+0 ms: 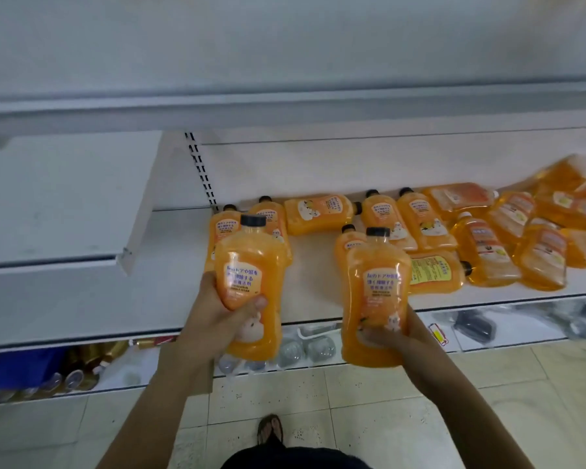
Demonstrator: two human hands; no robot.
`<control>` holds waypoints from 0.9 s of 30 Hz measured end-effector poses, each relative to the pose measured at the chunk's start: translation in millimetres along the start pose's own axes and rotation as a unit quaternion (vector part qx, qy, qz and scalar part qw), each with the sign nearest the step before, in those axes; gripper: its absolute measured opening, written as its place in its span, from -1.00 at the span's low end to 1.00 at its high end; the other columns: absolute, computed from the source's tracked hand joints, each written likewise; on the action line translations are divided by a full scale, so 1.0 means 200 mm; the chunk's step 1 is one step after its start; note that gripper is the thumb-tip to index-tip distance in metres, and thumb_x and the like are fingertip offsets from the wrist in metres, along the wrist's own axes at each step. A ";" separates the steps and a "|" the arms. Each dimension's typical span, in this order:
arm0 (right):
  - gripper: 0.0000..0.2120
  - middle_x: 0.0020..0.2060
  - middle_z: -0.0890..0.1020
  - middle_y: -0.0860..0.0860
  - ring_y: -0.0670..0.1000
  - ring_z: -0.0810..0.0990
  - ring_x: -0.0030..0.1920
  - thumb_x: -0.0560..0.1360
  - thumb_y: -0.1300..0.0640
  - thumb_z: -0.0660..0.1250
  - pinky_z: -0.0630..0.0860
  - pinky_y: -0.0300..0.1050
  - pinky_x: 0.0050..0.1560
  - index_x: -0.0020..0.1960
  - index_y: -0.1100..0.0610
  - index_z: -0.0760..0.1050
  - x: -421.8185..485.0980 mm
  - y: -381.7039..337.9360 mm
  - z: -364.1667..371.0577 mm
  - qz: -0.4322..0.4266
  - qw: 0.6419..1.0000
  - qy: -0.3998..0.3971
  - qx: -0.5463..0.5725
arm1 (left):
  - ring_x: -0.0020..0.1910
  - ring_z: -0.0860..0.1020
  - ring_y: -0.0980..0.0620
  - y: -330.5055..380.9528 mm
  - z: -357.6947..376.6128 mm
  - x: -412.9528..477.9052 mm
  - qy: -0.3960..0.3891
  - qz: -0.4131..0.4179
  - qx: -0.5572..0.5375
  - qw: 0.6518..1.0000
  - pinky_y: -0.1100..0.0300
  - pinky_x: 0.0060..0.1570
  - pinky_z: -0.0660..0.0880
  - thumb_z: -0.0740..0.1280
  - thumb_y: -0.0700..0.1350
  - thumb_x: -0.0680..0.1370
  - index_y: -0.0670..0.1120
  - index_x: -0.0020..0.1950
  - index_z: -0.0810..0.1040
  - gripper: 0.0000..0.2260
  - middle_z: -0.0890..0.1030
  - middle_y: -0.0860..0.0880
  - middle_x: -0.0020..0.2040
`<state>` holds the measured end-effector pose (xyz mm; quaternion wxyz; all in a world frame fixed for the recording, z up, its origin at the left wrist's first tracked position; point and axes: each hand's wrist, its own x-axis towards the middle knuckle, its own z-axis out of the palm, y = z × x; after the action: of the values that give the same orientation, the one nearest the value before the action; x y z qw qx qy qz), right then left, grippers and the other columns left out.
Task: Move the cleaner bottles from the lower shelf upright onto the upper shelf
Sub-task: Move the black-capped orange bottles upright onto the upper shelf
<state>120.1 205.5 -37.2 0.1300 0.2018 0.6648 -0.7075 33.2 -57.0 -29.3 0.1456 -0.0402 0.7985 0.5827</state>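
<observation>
My left hand [217,313] grips an orange cleaner bottle [251,265] with a black cap, held upright in front of the lower shelf [82,299]. My right hand [393,336] grips a second orange bottle [374,289], also upright, cap up. Several more orange bottles [318,213] lie flat on the lower shelf behind and to the right, piled toward the far right [542,255]. The white upper shelf [285,106] runs across the view above both hands and shows no bottles.
A slotted upright [202,170] divides the shelf backs. Below the lower shelf a bottom shelf holds clear and brown bottles [82,363] and packaged goods [474,328]. Tiled floor [369,394] and my sandalled foot [269,428] lie underneath.
</observation>
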 end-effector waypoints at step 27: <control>-0.52 -0.09 0.69 -0.13 -0.15 0.66 -0.07 0.19 0.11 0.50 0.53 -0.41 -0.18 0.09 -0.03 0.53 -0.70 -1.33 -0.43 -0.442 0.855 -0.181 -0.204 | -0.05 0.64 0.14 1.60 0.06 -0.88 0.076 0.345 0.054 0.934 0.26 -0.20 0.61 0.38 -0.03 0.40 0.01 0.13 0.50 -0.69 0.68 0.09 -0.02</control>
<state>134.3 300.8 260.5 -0.0404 -0.2757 0.7781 -0.5630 128.5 38.1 311.3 -0.1234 0.2019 0.8023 0.5481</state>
